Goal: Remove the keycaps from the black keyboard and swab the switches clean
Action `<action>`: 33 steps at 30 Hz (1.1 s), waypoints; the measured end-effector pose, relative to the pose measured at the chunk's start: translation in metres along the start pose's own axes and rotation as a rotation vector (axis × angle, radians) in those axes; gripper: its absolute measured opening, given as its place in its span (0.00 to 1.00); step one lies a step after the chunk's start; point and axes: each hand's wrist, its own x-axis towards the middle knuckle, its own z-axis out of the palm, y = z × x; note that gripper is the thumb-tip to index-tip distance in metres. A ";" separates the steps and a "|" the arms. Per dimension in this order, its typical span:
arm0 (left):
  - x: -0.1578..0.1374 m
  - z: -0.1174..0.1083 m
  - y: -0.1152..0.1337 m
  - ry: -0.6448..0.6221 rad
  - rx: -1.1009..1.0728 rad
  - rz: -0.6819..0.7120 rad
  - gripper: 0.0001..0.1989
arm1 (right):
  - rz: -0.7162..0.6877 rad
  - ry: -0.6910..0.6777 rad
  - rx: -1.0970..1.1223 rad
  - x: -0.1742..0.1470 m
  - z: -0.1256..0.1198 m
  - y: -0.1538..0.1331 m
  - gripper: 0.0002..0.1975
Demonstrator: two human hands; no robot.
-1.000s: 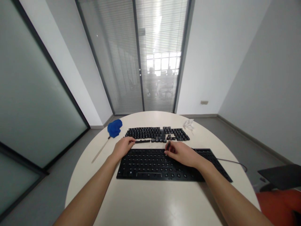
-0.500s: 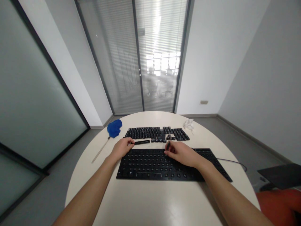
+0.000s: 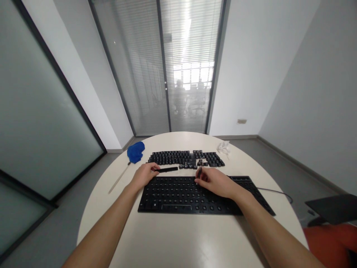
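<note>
A black keyboard base (image 3: pixel 170 195) with most of its keycaps off lies on the round table. At its back left edge, my left hand (image 3: pixel 145 174) pinches one end of a long black spacebar keycap (image 3: pixel 169 169), which points right. My right hand (image 3: pixel 213 180) is over the upper middle of the keyboard, its fingers closed round a slim dark tool (image 3: pixel 200 171) that stands nearly upright. The tool's lower end is hidden by the fingers, so its kind is unclear. Behind the hands, loose black keycaps (image 3: pixel 170 157) are laid out in rows.
A blue cloth (image 3: pixel 136 152) and a thin pale stick (image 3: pixel 119 179) lie at the left of the white table (image 3: pixel 178 238). Crumpled white tissue (image 3: pixel 223 147) sits at the back right. The keyboard's cable (image 3: pixel 275 190) runs off the right edge, near a dark and orange chair (image 3: pixel 330 238).
The spacebar keycap has rolled slightly in my left fingers and now shows a plainer dark side. My right hand and the keyboard have stayed in place.
</note>
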 end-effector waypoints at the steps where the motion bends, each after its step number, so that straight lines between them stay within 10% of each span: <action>1: 0.000 -0.001 0.001 0.003 0.006 -0.002 0.08 | 0.002 0.000 0.000 0.000 0.000 0.000 0.10; 33: -0.009 -0.008 -0.008 -0.059 -0.420 -0.028 0.16 | -0.001 -0.002 0.008 0.000 0.000 0.000 0.10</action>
